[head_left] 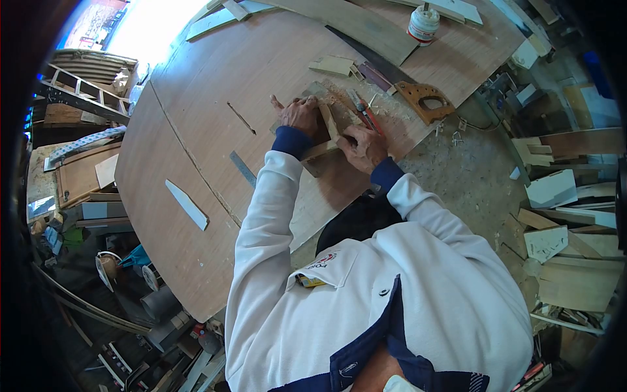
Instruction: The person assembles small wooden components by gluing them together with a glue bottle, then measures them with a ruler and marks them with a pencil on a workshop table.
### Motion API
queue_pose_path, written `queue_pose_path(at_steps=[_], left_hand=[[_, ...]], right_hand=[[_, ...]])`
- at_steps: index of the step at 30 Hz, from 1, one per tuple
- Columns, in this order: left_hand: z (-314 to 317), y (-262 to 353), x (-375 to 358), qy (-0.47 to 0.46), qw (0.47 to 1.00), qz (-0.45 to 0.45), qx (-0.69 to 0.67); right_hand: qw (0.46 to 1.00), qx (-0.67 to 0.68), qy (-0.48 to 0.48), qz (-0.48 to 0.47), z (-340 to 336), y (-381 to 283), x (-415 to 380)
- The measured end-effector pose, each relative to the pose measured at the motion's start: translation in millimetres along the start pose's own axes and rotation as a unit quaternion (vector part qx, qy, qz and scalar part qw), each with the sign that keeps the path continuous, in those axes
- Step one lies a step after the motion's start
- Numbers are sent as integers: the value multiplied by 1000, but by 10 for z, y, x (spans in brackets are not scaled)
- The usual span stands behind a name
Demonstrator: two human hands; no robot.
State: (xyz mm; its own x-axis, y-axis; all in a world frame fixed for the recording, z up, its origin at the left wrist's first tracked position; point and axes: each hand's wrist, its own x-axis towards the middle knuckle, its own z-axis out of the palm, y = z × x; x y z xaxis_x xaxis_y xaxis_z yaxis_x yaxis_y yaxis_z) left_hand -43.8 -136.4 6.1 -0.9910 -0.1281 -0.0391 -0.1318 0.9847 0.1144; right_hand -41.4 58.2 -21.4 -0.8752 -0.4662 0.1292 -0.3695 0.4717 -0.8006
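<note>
My left hand (299,114) lies flat, palm down, fingers spread over a wood piece (318,98); it presses on it and grasps nothing. My right hand (363,147) is curled closed beside a narrow strip (328,121) that runs between both hands; I cannot tell whether it grips a tool or the strip. Just beyond the right hand lie a red-handled tool (366,112) and shavings (339,99). Farther out from that hand sits a saw handle (424,101). A steel rule (243,169) lies near the left forearm. All rests on the plywood bench (196,117). A white jar (423,23) stands well beyond both hands.
</note>
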Motion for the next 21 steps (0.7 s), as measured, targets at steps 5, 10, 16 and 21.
queue_pose_path(at_steps=[5, 10, 16, 21], left_hand=[[-228, 31, -193, 45, 997, -31, -56], [-396, -87, -565, -54, 985, -43, -157], [-232, -70, -870, -24, 979, -66, -191], [127, -5, -1295, 168, 941, -86, -282]], right_hand=[[997, -4, -12, 78, -74, 208, 116], [938, -308, -101, -125, 125, 443, 305], [968, -129, -204, -61, 149, 568, 225], [992, -65, -107, -15, -211, 188, -62]])
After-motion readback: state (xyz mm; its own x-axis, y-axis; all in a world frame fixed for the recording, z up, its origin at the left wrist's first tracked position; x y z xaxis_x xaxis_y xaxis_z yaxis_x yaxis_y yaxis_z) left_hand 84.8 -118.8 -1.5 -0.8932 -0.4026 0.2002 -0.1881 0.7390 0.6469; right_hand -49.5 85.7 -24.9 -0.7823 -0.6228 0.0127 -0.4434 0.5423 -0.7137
